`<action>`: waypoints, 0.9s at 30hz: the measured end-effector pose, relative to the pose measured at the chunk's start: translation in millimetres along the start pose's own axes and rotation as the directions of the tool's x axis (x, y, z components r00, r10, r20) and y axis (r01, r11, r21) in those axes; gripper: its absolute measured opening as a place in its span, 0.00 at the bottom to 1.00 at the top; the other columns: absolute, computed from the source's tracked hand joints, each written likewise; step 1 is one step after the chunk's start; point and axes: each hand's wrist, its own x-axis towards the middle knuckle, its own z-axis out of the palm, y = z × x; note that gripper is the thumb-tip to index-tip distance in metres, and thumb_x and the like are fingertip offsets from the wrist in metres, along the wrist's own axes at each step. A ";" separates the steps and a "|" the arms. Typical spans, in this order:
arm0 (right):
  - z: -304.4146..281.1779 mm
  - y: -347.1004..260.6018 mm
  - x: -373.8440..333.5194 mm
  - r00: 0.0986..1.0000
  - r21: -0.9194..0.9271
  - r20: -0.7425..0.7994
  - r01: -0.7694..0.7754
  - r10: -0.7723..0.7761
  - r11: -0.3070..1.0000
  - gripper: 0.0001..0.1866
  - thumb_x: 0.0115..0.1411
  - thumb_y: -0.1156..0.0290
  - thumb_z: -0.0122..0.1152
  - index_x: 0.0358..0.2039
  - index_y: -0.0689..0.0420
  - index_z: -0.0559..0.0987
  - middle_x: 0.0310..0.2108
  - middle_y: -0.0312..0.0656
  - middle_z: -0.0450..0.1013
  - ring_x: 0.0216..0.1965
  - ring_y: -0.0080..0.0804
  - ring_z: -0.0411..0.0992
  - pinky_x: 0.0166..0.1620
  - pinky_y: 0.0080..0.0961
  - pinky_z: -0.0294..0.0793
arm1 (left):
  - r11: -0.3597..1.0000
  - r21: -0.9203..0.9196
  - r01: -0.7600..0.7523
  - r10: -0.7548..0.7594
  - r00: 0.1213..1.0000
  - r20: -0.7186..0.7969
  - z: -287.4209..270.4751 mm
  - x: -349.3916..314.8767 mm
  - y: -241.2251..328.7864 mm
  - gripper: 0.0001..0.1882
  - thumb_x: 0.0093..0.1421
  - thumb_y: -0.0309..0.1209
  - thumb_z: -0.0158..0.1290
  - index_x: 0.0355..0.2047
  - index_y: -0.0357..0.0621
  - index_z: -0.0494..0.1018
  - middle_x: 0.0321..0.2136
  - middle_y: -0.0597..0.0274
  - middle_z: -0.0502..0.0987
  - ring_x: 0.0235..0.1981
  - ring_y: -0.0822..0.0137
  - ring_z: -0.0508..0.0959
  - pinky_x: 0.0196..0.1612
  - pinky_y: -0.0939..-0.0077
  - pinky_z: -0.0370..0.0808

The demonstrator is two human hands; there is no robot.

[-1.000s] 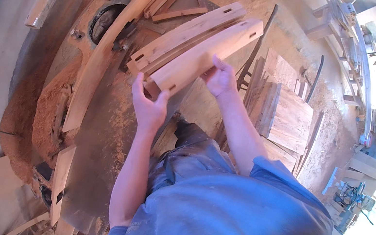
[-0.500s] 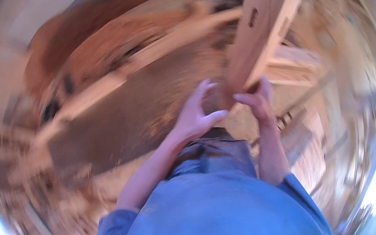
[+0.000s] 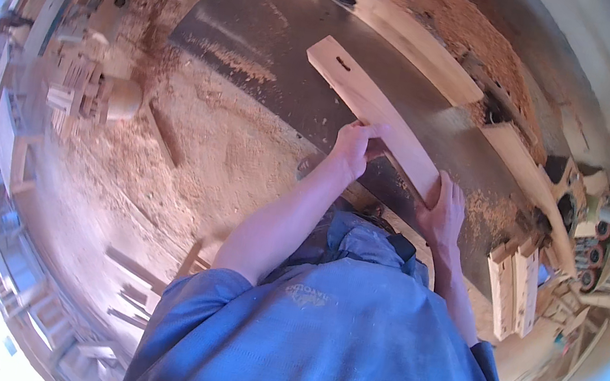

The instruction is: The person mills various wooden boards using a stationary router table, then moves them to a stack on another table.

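Observation:
A pale wooden rail [image 3: 381, 115] with a small slot near its far left end lies slantwise over a dark flat machine table [image 3: 266, 33]. My left hand [image 3: 355, 148] grips its near edge around the middle, thumb on top and fingers curled beneath. At the near right end, my right hand [image 3: 445, 213] is closed round the rail, fingers along its far side. Whether the rail rests on the table or is held just above it, I cannot tell.
A long wooden fence [image 3: 409, 35] runs along the table's far side, with heaped sawdust [image 3: 467, 21] behind it. Several cut wooden pieces [image 3: 512, 291] stand at the table's right end. Sawdust covers the floor [image 3: 179, 131] at left, where a wooden stick [image 3: 162, 134] lies.
My body and view have turned, bringing the machine table in front of me. The rail, earlier pointing away between my loosely placed hands, now slants over the table in both hands' grip.

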 end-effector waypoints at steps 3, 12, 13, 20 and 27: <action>8.6 -12.0 46.5 0.994 0.052 0.103 -0.046 0.040 0.998 0.37 0.44 0.74 0.73 0.57 0.58 0.71 0.50 0.54 0.73 0.54 0.54 0.70 0.58 0.46 0.68 | 0.984 -0.100 -0.145 0.138 0.988 -0.072 -11.3 10.5 17.9 0.14 0.63 0.28 0.56 0.49 0.42 0.73 0.44 0.55 0.80 0.46 0.58 0.81 0.52 0.57 0.79; 27.5 84.0 117.2 0.994 0.314 0.078 0.042 -0.070 0.948 0.47 0.44 0.72 0.76 0.66 0.56 0.66 0.57 0.54 0.71 0.60 0.53 0.68 0.65 0.42 0.65 | 0.975 -0.071 -0.209 0.182 0.942 -0.281 22.8 8.0 6.2 0.15 0.66 0.31 0.53 0.51 0.39 0.66 0.49 0.42 0.76 0.48 0.48 0.79 0.53 0.51 0.78; 32.6 100.7 114.8 0.990 0.444 0.143 -0.050 -0.016 0.895 0.49 0.44 0.72 0.76 0.68 0.55 0.64 0.59 0.54 0.70 0.62 0.53 0.67 0.66 0.42 0.63 | 0.977 -0.047 -0.210 0.191 0.945 -0.265 20.3 5.7 -1.9 0.19 0.67 0.30 0.52 0.55 0.37 0.63 0.48 0.41 0.76 0.48 0.49 0.80 0.51 0.54 0.78; 22.0 149.5 91.4 0.985 0.377 0.069 0.123 -0.160 0.918 0.53 0.43 0.74 0.77 0.70 0.52 0.61 0.63 0.52 0.67 0.64 0.56 0.64 0.65 0.42 0.66 | 0.950 0.218 -0.223 0.300 0.843 -0.446 -25.4 -41.7 -82.1 0.24 0.69 0.30 0.50 0.61 0.33 0.60 0.47 0.41 0.78 0.46 0.51 0.81 0.50 0.56 0.80; 45.3 112.7 121.0 0.952 0.535 0.148 0.151 -0.268 0.831 0.41 0.45 0.72 0.75 0.63 0.51 0.73 0.55 0.48 0.71 0.56 0.53 0.69 0.59 0.42 0.70 | 0.879 0.445 -0.170 0.404 0.763 -0.505 6.4 -46.5 -62.1 0.33 0.68 0.26 0.51 0.69 0.27 0.52 0.46 0.41 0.79 0.41 0.56 0.83 0.45 0.65 0.82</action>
